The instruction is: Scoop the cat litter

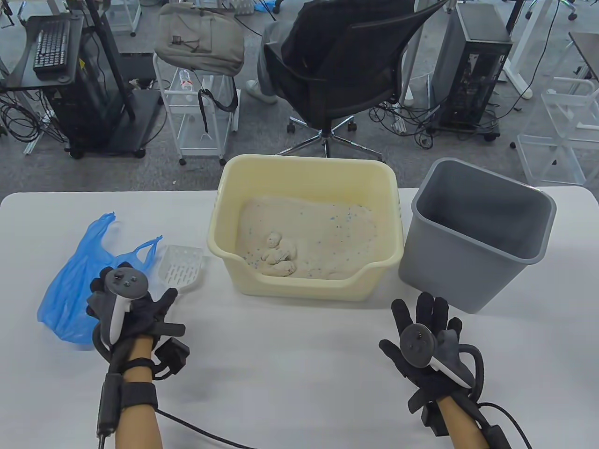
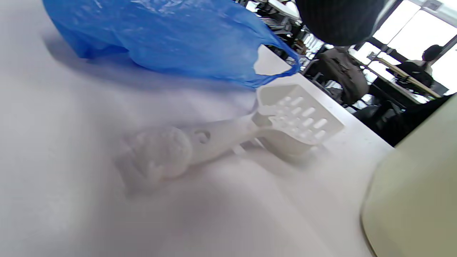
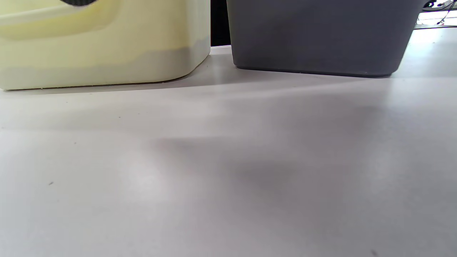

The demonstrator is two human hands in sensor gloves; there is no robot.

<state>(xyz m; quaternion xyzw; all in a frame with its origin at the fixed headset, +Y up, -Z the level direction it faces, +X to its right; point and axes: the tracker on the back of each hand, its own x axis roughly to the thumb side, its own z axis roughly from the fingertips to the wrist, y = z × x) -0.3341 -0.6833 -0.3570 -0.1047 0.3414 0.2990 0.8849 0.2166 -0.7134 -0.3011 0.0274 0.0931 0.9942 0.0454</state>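
Left hand (image 1: pixel 125 308) is over the handle end of the white slotted plastic litter scoop (image 1: pixel 181 267). Top view hides the fingers under the tracker, so I can't tell if it's gripping. In the left wrist view the scoop handle (image 2: pixel 210 139) lies flat on the white table (image 1: pixel 290 374) with no finger on it, one fingertip (image 2: pixel 339 19) hanging well above. Likely not grasped yet.

Right hand (image 1: pixel 428 343) is flat, fingers spread, holding nothing, on bare table in front of the grey plastic bin (image 1: pixel 477 243).

Risks:
- The crumpled blue plastic bag (image 1: pixel 82 276) lies just beside the scoop, one handle loop over the scoop's far edge. A sloppy grasp could catch film with the handle and drag the bag along.
- The handle is thin and lies flat, so a shallow pinch could slip or skid it toward the pale yellow plastic litter tray (image 1: pixel 306 234).
- The tray is light-looking. Digging at the clumps unbraced could shove it, since the right hand isn't steadying it.
- Carrying from tray to bin crosses a gap, so litter may spill on the table.

Litter (image 1: pixel 323 234): beige, fine-grained, blue specks, surface uneven. Clumps (image 1: pixel 278 257) sit near the tray's low front lip. The bin stands to the tray's right, close but not touching, and looks empty inside.
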